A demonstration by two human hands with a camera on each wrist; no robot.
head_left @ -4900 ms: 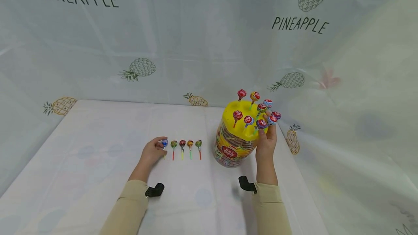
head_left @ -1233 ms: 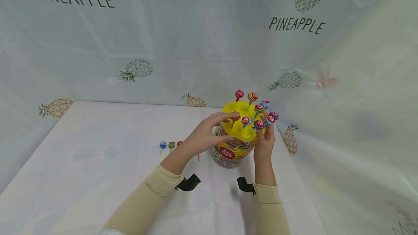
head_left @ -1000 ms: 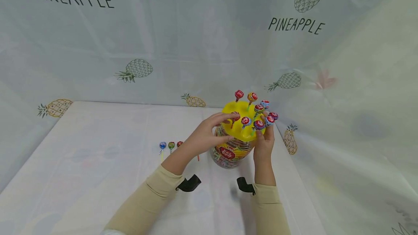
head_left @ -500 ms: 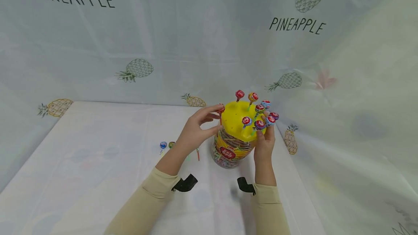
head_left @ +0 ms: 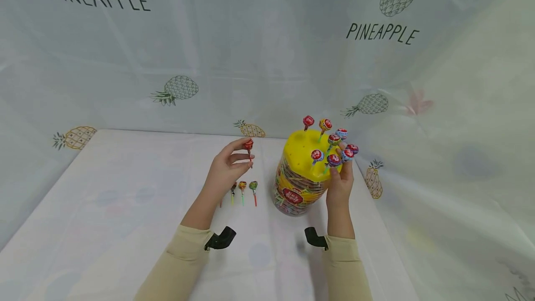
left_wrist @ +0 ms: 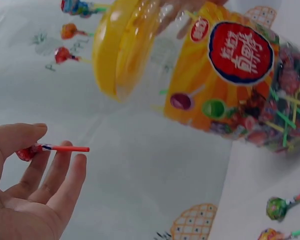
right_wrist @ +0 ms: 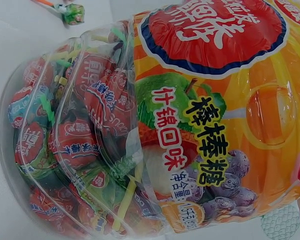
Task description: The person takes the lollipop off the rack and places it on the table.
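In the head view my left hand (head_left: 223, 168) pinches a red-wrapped lollipop (head_left: 249, 145) between thumb and fingers, raised above the table. Its red stick points down in the head view and shows fully in the left wrist view. My right hand (head_left: 340, 185) grips the side of the yellow lid of a clear candy jar (head_left: 292, 194). Several lollipops, such as a yellow one (head_left: 325, 125), stand stick-down in this lid (head_left: 298, 152). More wrapped lollipops (right_wrist: 35, 142) fill the jar's lower part in the right wrist view.
On the table (head_left: 138, 226) lies a row of lollipops left of the jar, including an orange one (head_left: 242, 186) and a green one (head_left: 253, 185). My left hand and forearm cover the row's left end. A pineapple-printed curtain (head_left: 251, 59) hangs behind.
Earlier my left hand was at a blue lollipop in the row. It then took the red lollipop out of the lid and moved left with it. My right hand stays on the jar.
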